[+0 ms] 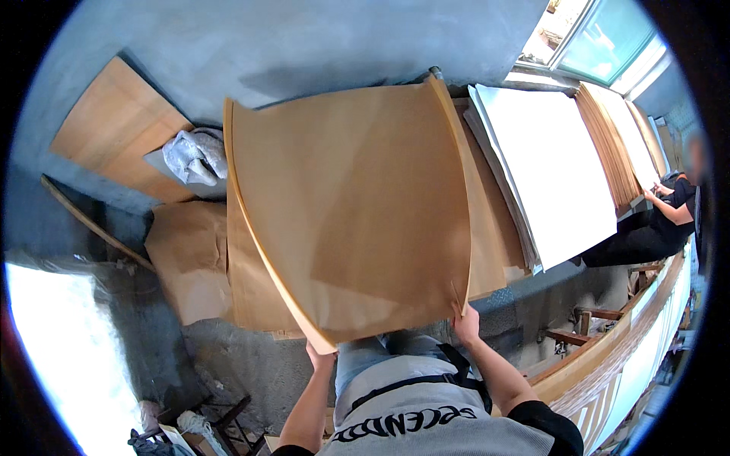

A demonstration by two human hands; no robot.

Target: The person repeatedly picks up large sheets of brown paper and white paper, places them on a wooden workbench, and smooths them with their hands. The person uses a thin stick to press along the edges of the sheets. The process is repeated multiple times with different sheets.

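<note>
A large brown sheet (350, 197), like kraft paper or thin board, spreads out in front of me, its left and right edges curling up. At its near left corner my left hand (321, 359) is closed on the curled edge; the fingers are partly hidden by the sheet. My right hand (465, 325) grips the near right corner, where a thin pointed flap sticks up beside the fingers. The sheet's far end lies by the grey wall, over more brown sheets (487, 228) that show at its right side and under its left edge.
A stack of white sheets (551, 167) stands to the right, with brown stacks (608, 144) beyond. Another person (669, 209) handles sheets there. At left are a leaning board (118, 137), grey cloth (196, 156) and crumpled brown paper (190, 254). Long strips (631, 357) lie at lower right.
</note>
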